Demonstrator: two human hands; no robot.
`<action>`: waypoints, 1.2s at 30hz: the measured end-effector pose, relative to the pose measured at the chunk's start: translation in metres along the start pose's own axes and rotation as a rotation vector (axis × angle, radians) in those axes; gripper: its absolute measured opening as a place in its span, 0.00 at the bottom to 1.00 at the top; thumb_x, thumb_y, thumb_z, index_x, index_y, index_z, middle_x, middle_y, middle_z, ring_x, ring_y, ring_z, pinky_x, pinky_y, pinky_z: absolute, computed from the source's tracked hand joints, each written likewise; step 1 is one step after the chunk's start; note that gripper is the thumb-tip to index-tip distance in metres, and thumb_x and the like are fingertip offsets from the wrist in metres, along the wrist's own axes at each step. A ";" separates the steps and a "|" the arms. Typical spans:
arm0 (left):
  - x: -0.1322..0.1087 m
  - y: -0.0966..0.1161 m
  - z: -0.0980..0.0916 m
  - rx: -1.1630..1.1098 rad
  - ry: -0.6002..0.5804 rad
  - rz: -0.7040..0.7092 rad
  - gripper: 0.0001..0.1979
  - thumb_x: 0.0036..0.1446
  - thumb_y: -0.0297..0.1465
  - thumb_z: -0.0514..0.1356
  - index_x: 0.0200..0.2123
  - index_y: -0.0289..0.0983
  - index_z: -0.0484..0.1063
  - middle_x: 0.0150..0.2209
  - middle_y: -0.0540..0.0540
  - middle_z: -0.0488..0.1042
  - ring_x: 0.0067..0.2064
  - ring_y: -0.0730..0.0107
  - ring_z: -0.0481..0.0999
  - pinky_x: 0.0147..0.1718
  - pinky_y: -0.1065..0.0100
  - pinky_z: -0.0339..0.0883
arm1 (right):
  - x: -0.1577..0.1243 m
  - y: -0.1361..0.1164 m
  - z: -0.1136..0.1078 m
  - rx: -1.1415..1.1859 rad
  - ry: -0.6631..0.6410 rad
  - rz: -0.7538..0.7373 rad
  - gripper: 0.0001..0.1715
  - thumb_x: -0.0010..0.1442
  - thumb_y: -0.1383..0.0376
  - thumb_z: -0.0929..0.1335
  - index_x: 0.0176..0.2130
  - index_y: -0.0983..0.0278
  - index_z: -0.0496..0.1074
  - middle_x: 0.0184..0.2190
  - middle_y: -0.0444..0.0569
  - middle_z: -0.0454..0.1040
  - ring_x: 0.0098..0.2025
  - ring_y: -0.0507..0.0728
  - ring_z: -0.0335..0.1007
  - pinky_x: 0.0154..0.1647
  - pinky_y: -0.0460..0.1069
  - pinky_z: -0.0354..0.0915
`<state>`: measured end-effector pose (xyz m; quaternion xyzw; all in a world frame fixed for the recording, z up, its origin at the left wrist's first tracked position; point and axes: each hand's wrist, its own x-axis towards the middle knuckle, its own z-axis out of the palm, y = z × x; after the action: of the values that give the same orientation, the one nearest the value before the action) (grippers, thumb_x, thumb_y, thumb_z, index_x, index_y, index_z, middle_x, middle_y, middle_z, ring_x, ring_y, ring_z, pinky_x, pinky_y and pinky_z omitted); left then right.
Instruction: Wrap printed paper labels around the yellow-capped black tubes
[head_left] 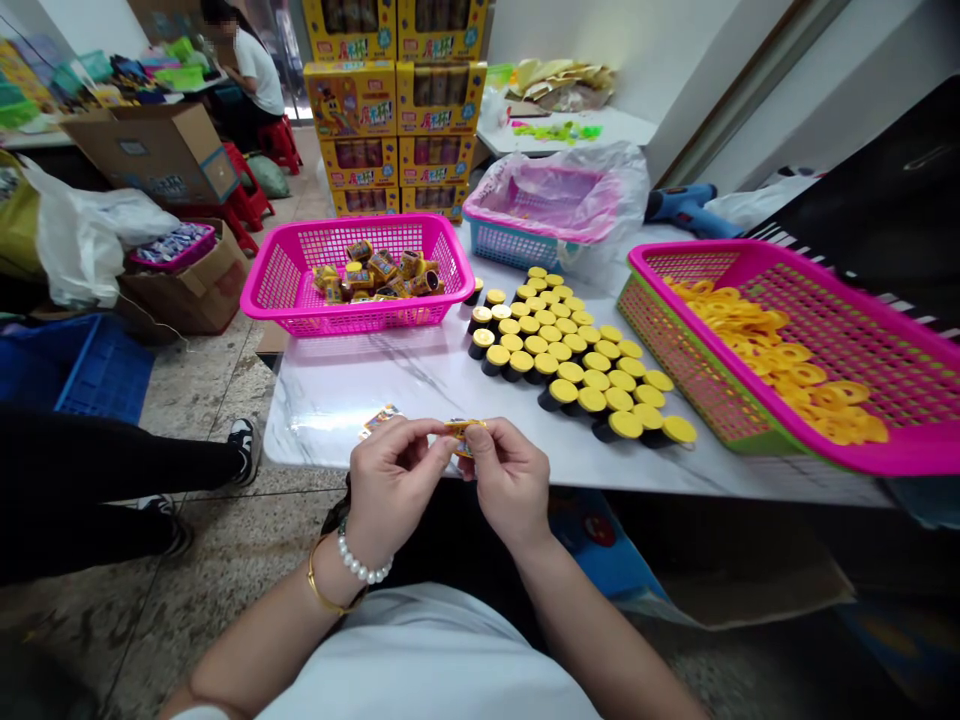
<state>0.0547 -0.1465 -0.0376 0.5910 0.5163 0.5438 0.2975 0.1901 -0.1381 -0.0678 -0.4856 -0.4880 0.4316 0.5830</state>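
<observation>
Close to the table's front edge, my left hand (pixel 394 487) and my right hand (pixel 516 483) meet on a small yellow printed label (pixel 458 432). Thumb and fingers of both hands pinch it, and fingers cover much of it. Whether anything lies inside or behind it I cannot tell. Just beyond my left hand, more printed labels (pixel 381 418) lie on the white marbled table (pixel 330 385). To the right of my hands stand several black cylinders with yellow tops (pixel 559 350) in close rows.
Toward the back left, a pink basket (pixel 352 322) holds several yellow-wrapped cylinders (pixel 382 268). Orange ring-shaped parts (pixel 795 365) fill part of a pink basket (pixel 911 400) at right. Behind are a plastic-lined basket (pixel 517 240), a blue tool (pixel 682 203) and stacked yellow boxes (pixel 352 100).
</observation>
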 end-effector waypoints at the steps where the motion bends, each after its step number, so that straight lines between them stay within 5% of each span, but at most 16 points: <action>1: -0.001 0.000 0.000 -0.003 0.015 -0.014 0.06 0.58 0.33 0.67 0.31 0.36 0.78 0.24 0.51 0.70 0.24 0.76 0.65 0.24 0.72 0.60 | 0.000 0.000 0.000 -0.003 0.014 -0.004 0.20 0.64 0.51 0.70 0.31 0.64 0.76 0.20 0.42 0.72 0.20 0.49 0.65 0.20 0.43 0.64; 4: -0.002 0.000 0.000 -0.007 0.059 -0.017 0.09 0.57 0.32 0.67 0.27 0.36 0.74 0.24 0.52 0.69 0.25 0.77 0.65 0.24 0.73 0.60 | 0.000 0.001 -0.001 0.022 0.045 0.025 0.20 0.64 0.51 0.70 0.31 0.64 0.76 0.21 0.44 0.74 0.19 0.49 0.65 0.19 0.43 0.63; 10: -0.004 -0.004 0.005 -0.017 0.005 -0.007 0.05 0.59 0.32 0.66 0.37 0.38 0.79 0.29 0.49 0.74 0.28 0.74 0.69 0.27 0.72 0.63 | 0.001 0.004 -0.001 0.027 0.031 -0.015 0.19 0.65 0.53 0.70 0.30 0.64 0.76 0.19 0.42 0.72 0.19 0.48 0.63 0.20 0.43 0.62; 14: -0.003 -0.005 0.006 -0.045 0.084 -0.052 0.05 0.58 0.32 0.66 0.35 0.37 0.77 0.29 0.49 0.74 0.27 0.74 0.69 0.26 0.72 0.64 | 0.000 0.006 -0.002 0.018 0.043 -0.010 0.19 0.65 0.53 0.70 0.29 0.64 0.76 0.18 0.41 0.71 0.19 0.48 0.63 0.19 0.43 0.61; 28: 0.000 -0.012 0.005 0.069 0.041 0.145 0.04 0.54 0.28 0.69 0.36 0.39 0.82 0.30 0.49 0.74 0.27 0.76 0.68 0.26 0.72 0.64 | 0.000 0.010 -0.001 -0.126 -0.032 -0.123 0.18 0.67 0.57 0.68 0.29 0.63 0.75 0.21 0.42 0.71 0.23 0.50 0.65 0.25 0.45 0.62; 33: -0.002 -0.008 0.002 0.056 0.033 0.045 0.04 0.55 0.28 0.68 0.34 0.41 0.83 0.34 0.47 0.79 0.33 0.72 0.75 0.35 0.69 0.70 | 0.000 0.003 0.003 -0.233 -0.027 -0.241 0.14 0.66 0.59 0.68 0.31 0.62 0.76 0.26 0.45 0.73 0.27 0.52 0.68 0.30 0.47 0.65; 36: 0.001 -0.006 0.001 -0.085 -0.024 -0.173 0.04 0.54 0.33 0.69 0.33 0.40 0.82 0.27 0.48 0.79 0.26 0.72 0.74 0.27 0.71 0.68 | 0.005 -0.003 -0.003 -0.253 -0.049 -0.288 0.14 0.67 0.59 0.67 0.31 0.61 0.75 0.26 0.45 0.74 0.27 0.52 0.69 0.29 0.47 0.66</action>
<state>0.0539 -0.1439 -0.0433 0.5375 0.5381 0.5304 0.3744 0.1937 -0.1338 -0.0638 -0.4695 -0.6168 0.2905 0.5611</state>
